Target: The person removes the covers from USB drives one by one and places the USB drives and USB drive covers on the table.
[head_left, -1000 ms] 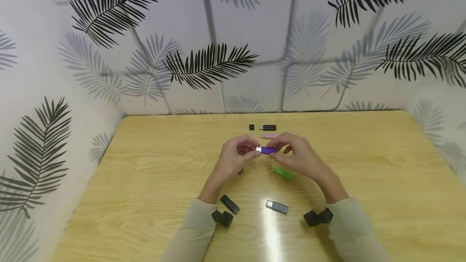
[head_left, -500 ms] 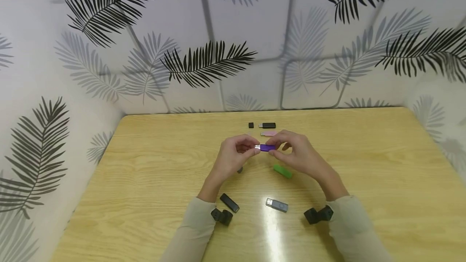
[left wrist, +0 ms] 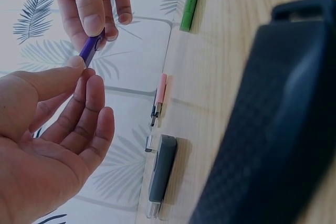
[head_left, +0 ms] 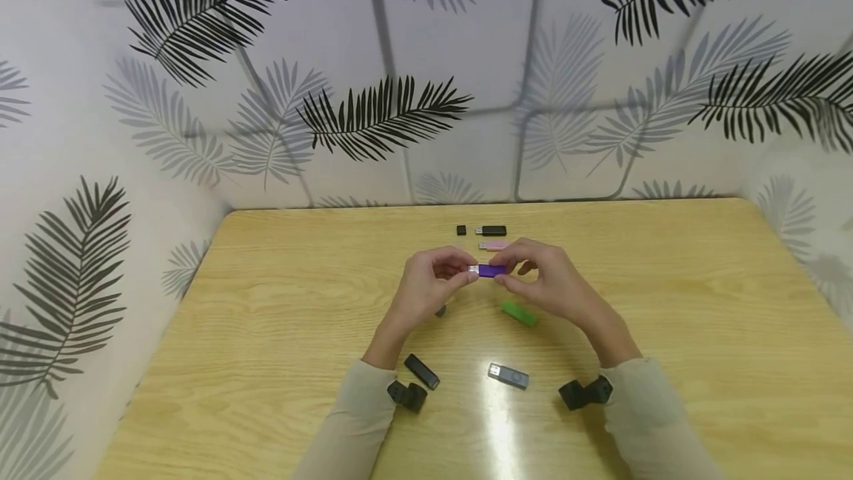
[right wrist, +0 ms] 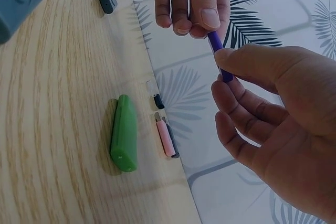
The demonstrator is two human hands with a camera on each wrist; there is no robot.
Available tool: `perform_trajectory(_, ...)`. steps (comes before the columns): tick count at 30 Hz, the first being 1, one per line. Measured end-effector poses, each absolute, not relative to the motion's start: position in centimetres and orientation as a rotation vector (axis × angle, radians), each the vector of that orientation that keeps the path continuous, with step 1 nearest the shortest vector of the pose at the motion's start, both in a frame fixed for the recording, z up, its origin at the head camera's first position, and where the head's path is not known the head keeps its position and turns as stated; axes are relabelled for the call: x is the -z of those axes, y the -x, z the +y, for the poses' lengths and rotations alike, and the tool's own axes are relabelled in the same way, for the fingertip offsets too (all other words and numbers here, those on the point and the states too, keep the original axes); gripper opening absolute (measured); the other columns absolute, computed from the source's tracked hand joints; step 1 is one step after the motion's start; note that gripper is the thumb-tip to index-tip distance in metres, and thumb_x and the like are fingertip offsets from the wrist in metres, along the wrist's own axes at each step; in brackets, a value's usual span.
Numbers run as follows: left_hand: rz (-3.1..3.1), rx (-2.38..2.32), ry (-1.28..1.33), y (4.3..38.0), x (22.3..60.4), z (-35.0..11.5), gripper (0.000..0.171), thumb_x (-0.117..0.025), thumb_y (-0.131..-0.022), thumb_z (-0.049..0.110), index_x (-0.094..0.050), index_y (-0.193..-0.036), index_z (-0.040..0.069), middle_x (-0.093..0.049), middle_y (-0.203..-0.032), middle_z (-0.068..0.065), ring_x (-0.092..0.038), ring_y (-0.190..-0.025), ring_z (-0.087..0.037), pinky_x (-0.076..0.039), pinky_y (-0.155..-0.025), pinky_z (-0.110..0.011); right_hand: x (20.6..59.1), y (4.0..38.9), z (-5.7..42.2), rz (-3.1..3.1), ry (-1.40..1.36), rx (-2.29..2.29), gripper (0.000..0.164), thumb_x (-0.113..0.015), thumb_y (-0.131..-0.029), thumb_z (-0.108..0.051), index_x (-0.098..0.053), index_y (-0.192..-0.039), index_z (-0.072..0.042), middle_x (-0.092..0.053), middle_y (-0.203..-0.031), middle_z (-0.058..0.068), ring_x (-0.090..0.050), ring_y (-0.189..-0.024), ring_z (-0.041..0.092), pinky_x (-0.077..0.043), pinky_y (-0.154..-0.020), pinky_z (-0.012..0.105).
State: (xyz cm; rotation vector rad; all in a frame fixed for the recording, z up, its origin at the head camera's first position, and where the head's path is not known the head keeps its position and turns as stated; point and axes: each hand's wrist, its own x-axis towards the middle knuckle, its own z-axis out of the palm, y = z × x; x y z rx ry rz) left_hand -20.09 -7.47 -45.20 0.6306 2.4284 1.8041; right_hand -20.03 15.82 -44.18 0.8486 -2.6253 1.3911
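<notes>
A purple USB flash drive (head_left: 492, 271) is held level above the table between both hands. At its bright plug end, the thumb and fingertips of my left hand (head_left: 429, 289) pinch it. My right hand (head_left: 543, 284) grips the purple body with thumb and fingertips at the other end. In the right wrist view the drive's purple body (right wrist: 214, 40) shows between the two thumbs; the plug end is mostly hidden by fingers. Below the right hand, a green flash drive (head_left: 519, 314) lies on the wood. Part of a dark grey piece (head_left: 441, 311) shows beside the left hand.
At the back lie a black flash drive (head_left: 492, 231), a small black cap (head_left: 461, 230) and a pink flash drive (head_left: 493, 246). Nearer are a grey flash drive (head_left: 509, 376) and a black stick (head_left: 422, 372). A patterned wall (head_left: 466, 161) rises behind the table (head_left: 300, 302).
</notes>
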Motion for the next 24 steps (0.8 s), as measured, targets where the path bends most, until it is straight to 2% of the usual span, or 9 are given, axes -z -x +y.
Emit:
perform_trajectory(5,2.429,-1.798,-0.62,20.1,45.2,-7.3,0.015,-0.076,-0.093,0.005,-0.075,-0.107,-0.003,-0.074,-0.097,-0.019,-0.071,-0.085,-0.036,-0.054,-0.07,-0.021,44.1,20.0,15.9,-2.621,-0.854,-1.417,0.017,-0.079,-0.09,-0.001,-0.076,-0.106,-0.007,-0.072,-0.104,0.003,-0.068,-0.088,0.018,-0.059,-0.078,0.041)
perform_trajectory(11,2.499,-1.844,-0.56,20.7,44.8,-9.0,0.018,-0.072,-0.094,-0.001,-0.071,-0.11,-0.01,-0.072,-0.1,-0.025,-0.07,-0.09,-0.04,-0.057,-0.077,-0.027,44.1,20.1,17.4,-2.64,-0.81,-1.315,0.016,-0.078,-0.09,-0.002,-0.076,-0.106,-0.005,-0.072,-0.103,0.004,-0.068,-0.089,0.019,-0.059,-0.078,0.045)
perform_trajectory(15,2.563,-1.95,-0.498,21.1,44.6,-10.9,0.017,-0.073,-0.094,0.001,-0.073,-0.109,-0.008,-0.073,-0.1,-0.023,-0.071,-0.091,-0.039,-0.058,-0.079,-0.031,44.0,20.1,19.1,-2.622,-0.747,-1.274,0.019,-0.078,-0.089,0.001,-0.076,-0.107,-0.004,-0.073,-0.102,0.005,-0.068,-0.087,0.019,-0.06,-0.076,0.045)
perform_trajectory(18,2.568,-1.959,-0.501,21.4,44.6,-11.6,0.018,-0.075,-0.094,0.006,-0.074,-0.11,-0.004,-0.073,-0.101,-0.02,-0.071,-0.091,-0.034,-0.058,-0.08,-0.034,43.9,20.1,19.8,-2.607,-0.731,-1.264,0.019,-0.078,-0.089,0.001,-0.076,-0.107,-0.005,-0.073,-0.101,0.004,-0.068,-0.087,0.018,-0.06,-0.075,0.039)
perform_trajectory(24,2.535,-1.906,-0.521,21.4,45.2,-11.2,0.02,-0.075,-0.094,0.007,-0.075,-0.112,-0.001,-0.074,-0.102,-0.014,-0.071,-0.092,-0.027,-0.058,-0.081,-0.031,44.2,20.2,19.6,-2.606,-0.714,-1.307,0.017,-0.078,-0.091,-0.002,-0.077,-0.108,-0.005,-0.073,-0.101,0.004,-0.067,-0.088,0.019,-0.058,-0.075,0.033)
